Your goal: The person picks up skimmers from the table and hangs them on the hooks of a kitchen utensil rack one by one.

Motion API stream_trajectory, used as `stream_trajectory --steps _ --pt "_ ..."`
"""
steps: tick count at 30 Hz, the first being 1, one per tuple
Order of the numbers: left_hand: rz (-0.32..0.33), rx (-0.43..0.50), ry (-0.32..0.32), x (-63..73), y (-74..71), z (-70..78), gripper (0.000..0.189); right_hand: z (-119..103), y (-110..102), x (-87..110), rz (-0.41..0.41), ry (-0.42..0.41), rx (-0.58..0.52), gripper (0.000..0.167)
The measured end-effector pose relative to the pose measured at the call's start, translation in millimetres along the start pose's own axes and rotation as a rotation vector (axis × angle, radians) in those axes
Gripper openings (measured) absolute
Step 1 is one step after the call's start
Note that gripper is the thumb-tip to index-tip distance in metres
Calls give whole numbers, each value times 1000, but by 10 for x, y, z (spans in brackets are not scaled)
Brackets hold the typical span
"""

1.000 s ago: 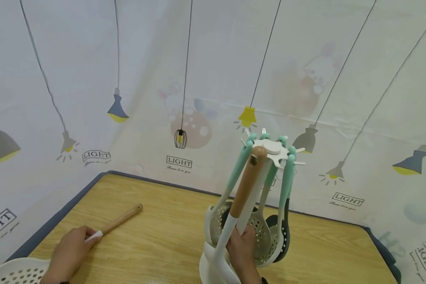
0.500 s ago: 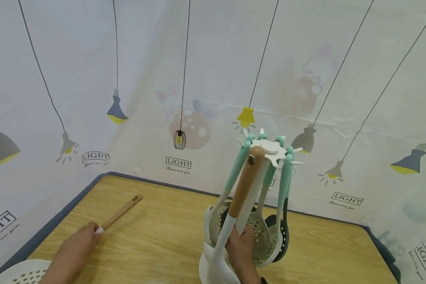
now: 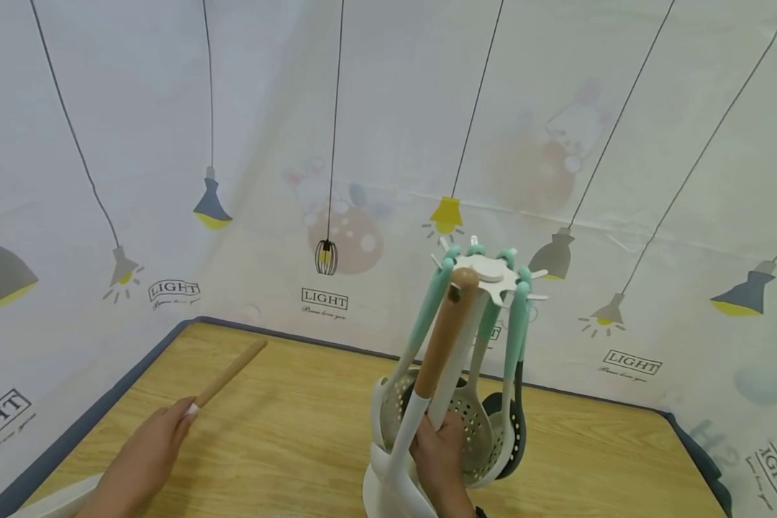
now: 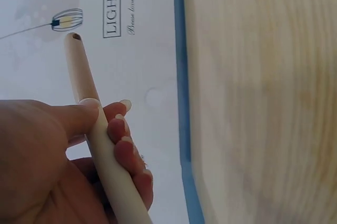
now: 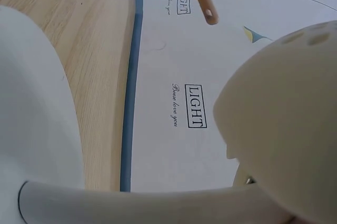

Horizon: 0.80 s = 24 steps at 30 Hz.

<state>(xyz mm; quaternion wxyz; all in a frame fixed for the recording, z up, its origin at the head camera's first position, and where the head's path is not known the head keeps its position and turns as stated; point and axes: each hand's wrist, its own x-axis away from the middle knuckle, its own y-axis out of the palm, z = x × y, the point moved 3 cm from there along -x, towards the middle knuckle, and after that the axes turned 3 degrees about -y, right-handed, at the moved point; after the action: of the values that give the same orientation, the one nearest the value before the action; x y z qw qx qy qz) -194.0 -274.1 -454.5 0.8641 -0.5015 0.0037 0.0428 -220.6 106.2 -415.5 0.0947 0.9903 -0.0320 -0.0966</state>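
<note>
My left hand (image 3: 149, 453) grips a skimmer by its white shaft (image 4: 118, 176), thumb on one side and fingers curled round the other. Its wooden handle (image 3: 233, 370) points up and away, raised off the table. Only a rim of its white head (image 3: 65, 498) shows at the lower left. Around the white post of a utensil stand (image 3: 488, 270), my right hand (image 3: 442, 450) is wrapped. Mint-handled utensils (image 3: 430, 302) and one wooden-handled white utensil (image 3: 450, 327) hang from it. A cream perforated head (image 5: 287, 113) fills the right wrist view's right side.
Beneath everything is a wood-grain table (image 3: 285, 432) with a dark blue edge (image 3: 123, 392). A pale wall sheet (image 3: 388, 108) printed with lamps rises behind it. The stand's white base (image 3: 378, 496) rests on the table.
My left hand has lifted the skimmer, moving up and slightly right. The skimmer has turned, so its perforated head now shows edge-on. My right hand keeps its grip on the post.
</note>
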Motion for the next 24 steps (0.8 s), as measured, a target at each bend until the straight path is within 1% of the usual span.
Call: stream_trajectory --steps 2,4,7,9,12,14,15,17,19,20,22,24 --pt "12 25 6 20 -16 48 39 0 2 4 -7 -8 -2 40" --pt "2 57 -6 38 -33 102 38 4 -4 6 -21 -12 -2 39" --pt "-5 99 -22 71 -61 193 39 7 -28 5 -79 -44 -9 38" --pt "3 117 -21 95 -86 260 41 8 -53 -2 -152 -99 -26 37" --pt "33 138 0 127 -124 368 39 -1 -95 -17 -296 -207 -47 35" --pt "44 153 19 146 -148 437 37 -4 -123 -32 -384 -246 -64 31" --pt "49 165 29 159 -162 474 35 -2 -136 -39 -418 -247 -71 29" --pt "43 197 42 182 -191 541 34 7 -160 -52 -458 -229 -90 23" --pt "33 238 51 213 -217 606 33 24 -181 -63 -496 -194 -131 19" --pt "31 261 57 228 -232 638 33 34 -186 -68 -524 -192 -162 16" --pt "45 308 70 259 -258 700 31 49 -194 -81 -577 -198 -209 15" --pt "79 352 95 291 -285 756 31 71 -205 -93 -628 -202 -243 17"
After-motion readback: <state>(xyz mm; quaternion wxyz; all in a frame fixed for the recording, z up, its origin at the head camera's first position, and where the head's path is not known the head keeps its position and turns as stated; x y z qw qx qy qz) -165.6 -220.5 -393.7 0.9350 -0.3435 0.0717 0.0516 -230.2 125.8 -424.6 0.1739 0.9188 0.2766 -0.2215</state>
